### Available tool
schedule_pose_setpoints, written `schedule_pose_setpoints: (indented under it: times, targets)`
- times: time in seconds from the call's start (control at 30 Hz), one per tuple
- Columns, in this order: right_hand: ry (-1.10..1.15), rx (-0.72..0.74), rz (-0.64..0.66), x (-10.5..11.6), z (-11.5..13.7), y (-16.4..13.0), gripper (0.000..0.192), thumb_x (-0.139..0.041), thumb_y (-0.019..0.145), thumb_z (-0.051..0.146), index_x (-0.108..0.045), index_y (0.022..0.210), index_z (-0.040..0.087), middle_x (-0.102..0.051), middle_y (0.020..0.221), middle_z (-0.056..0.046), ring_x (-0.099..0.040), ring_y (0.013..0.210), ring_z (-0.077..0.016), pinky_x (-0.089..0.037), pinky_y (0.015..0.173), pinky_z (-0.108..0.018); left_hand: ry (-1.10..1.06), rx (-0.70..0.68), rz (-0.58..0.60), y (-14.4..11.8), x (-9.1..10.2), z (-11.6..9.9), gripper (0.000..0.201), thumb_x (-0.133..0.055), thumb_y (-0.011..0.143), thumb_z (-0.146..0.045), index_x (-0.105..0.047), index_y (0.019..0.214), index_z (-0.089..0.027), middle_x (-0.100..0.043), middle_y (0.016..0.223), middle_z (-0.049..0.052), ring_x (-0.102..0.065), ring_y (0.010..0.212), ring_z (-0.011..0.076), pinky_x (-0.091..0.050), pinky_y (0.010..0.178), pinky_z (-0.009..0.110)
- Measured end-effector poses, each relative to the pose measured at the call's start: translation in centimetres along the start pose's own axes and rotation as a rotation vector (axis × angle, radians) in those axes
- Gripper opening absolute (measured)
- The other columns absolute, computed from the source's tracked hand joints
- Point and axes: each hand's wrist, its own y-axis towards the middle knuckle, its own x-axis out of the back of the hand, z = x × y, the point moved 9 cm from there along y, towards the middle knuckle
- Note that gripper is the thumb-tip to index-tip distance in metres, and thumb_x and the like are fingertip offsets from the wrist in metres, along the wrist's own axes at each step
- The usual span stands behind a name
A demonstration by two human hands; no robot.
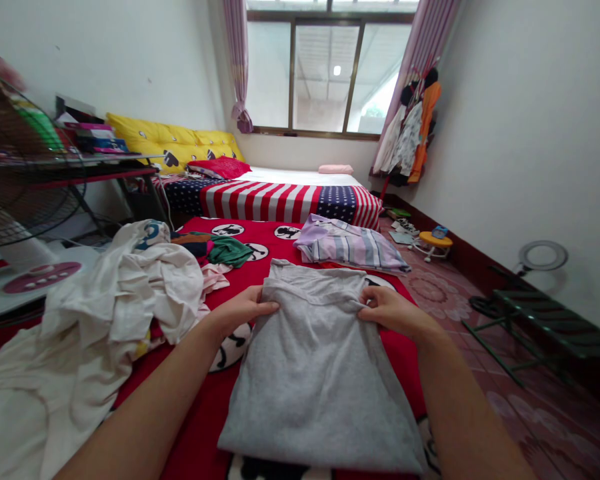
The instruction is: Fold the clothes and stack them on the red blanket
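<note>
A grey T-shirt (325,373) lies before me on a red patterned blanket (200,400), its sides folded in to make a long panel. At its far end, my left hand (247,307) pinches the left edge between thumb and fingers. Opposite it, my right hand (387,308) pinches the right edge the same way. Between the two hands the fabric sags in soft creases near the collar. Just beyond the shirt rests a folded lilac and striped garment (350,243).
Left of me is a heap of white clothes (130,300), with a green cloth (230,250) behind it. A fan (25,160) stands at far left. On the right are a green folding stool (555,323) and a yellow stool (434,240). A bed (280,200) lies beyond.
</note>
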Motion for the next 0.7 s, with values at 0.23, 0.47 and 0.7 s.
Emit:
schedule_pose_setpoints:
  times: [0.23, 0.47, 0.7]
  targets:
    - [0.543, 0.035, -0.501, 2.5, -1.9, 2.3, 0.037, -0.066, 0.063, 0.034, -0.051, 0.093, 0.02, -0.067, 0.087, -0.005, -0.066, 0.064, -0.0161, -0.052, 0.055, -0.027, -0.241, -0.127, -0.234, 4.5, 2.3, -1.7, 0.064, -0.08, 0.058, -0.046, -0.057, 0.109, -0.015, -0.069, 0.096, 0.008, -0.066, 0.081, 0.0215, -0.05, 0.066, 0.028]
    - [0.045, -0.067, -0.476, 2.1, -3.9, 2.9, 0.039, -0.059, 0.071, 0.038, -0.058, 0.102, 0.014, -0.067, 0.098, -0.013, -0.064, 0.077, -0.0203, -0.048, 0.06, -0.029, -0.133, -0.058, -0.434, 6.3, 4.2, -0.4, 0.075, -0.077, 0.066, -0.036, -0.043, 0.13, -0.015, -0.067, 0.095, 0.008, -0.065, 0.083, 0.019, -0.05, 0.069, 0.026]
    - [-0.307, -0.039, -0.335, 0.9, -1.9, 2.2, 0.054, -0.064, 0.073, 0.039, -0.059, 0.121, 0.015, -0.066, 0.079, -0.005, -0.062, 0.072, -0.0206, -0.042, 0.063, -0.028, 0.1, -0.133, -0.344, 3.2, 3.4, 1.1, 0.081, -0.07, 0.069, -0.039, -0.04, 0.139, -0.013, -0.068, 0.093, 0.009, -0.066, 0.083, 0.0233, -0.051, 0.071, 0.032]
